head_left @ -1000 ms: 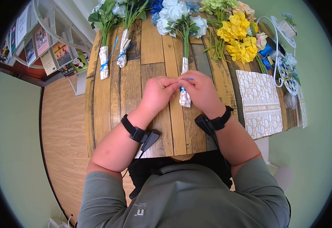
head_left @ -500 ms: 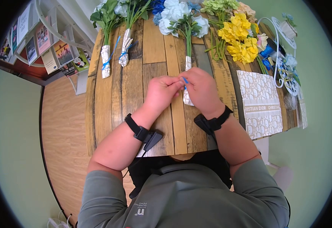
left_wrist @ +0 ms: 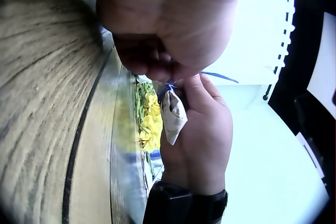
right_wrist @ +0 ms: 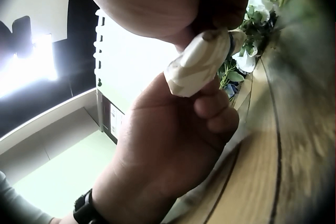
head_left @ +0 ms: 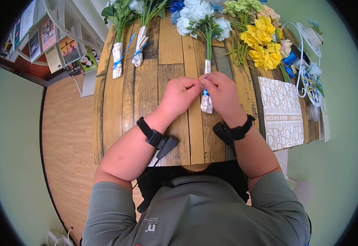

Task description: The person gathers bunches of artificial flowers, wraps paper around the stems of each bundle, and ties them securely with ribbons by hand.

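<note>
A bouquet of pale blue flowers [head_left: 197, 18] lies on the table, its stems wrapped at the bottom in patterned white paper [head_left: 207, 107]. Around that wrap runs a blue ribbon [head_left: 205, 92]. My left hand [head_left: 182, 95] and right hand [head_left: 224, 95] meet fingertip to fingertip over the wrap, pinching the ribbon's ends. In the left wrist view a loose ribbon tail [left_wrist: 223, 78] sticks out past the fingers, above the wrap's pointed end [left_wrist: 173, 119]. The right wrist view shows the wrap's folded end [right_wrist: 194, 66] between the hands; the pinching fingertips are partly hidden there.
Two wrapped bouquets with blue ribbons [head_left: 117, 62] [head_left: 138, 53] lie at the back left. On the right are yellow flowers [head_left: 264, 41], a patterned paper sheet [head_left: 281, 115] and a white wire stand [head_left: 300, 78]. A magazine rack [head_left: 60, 45] stands beyond the table's left edge.
Both hands have shifted slightly, their fingertips staying together at the ribbon. The ribbon tail that stood up between them shows less, and the band round the wrap shows more.
</note>
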A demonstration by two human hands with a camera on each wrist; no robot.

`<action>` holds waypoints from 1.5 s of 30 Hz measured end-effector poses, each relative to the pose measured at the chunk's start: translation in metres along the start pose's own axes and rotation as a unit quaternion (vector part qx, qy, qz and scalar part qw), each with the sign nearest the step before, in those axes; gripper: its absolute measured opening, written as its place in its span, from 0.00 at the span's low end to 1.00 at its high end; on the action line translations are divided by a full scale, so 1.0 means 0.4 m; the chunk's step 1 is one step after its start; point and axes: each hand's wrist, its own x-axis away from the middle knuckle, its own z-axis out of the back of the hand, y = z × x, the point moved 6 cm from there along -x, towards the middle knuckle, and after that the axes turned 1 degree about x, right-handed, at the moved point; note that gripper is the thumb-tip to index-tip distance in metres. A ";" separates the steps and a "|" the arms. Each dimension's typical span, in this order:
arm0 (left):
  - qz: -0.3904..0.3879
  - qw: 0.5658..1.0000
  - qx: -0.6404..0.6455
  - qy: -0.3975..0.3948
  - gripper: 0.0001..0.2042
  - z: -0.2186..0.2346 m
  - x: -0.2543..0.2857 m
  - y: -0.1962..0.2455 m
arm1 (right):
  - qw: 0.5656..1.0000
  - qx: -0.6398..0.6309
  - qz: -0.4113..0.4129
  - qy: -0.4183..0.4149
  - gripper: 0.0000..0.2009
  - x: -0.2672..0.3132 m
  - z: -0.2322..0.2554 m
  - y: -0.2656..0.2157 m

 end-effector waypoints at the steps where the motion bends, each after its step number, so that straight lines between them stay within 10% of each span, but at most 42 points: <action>1: 0.000 1.000 0.001 0.001 0.07 0.000 -0.001 -0.006 | 0.995 -0.074 -0.065 -0.020 0.06 0.002 -0.006 0.022; 6: 0.157 0.976 0.147 -0.032 0.07 -0.016 0.008 -0.039 | 0.958 -0.215 -0.175 -0.076 0.09 0.007 -0.017 0.063; 15: 0.183 0.961 0.205 -0.038 0.07 -0.013 0.009 -0.044 | 0.964 -0.211 -0.127 -0.104 0.15 0.008 -0.004 0.031; 30: 0.082 0.994 0.065 0.004 0.08 0.009 0.014 -0.010 | 0.986 0.052 0.146 -0.063 0.12 -0.002 0.019 -0.072; 45: -0.043 0.989 -0.141 0.025 0.05 -0.004 0.024 0.043 | 0.987 0.113 0.102 -0.061 0.03 0.003 0.018 -0.044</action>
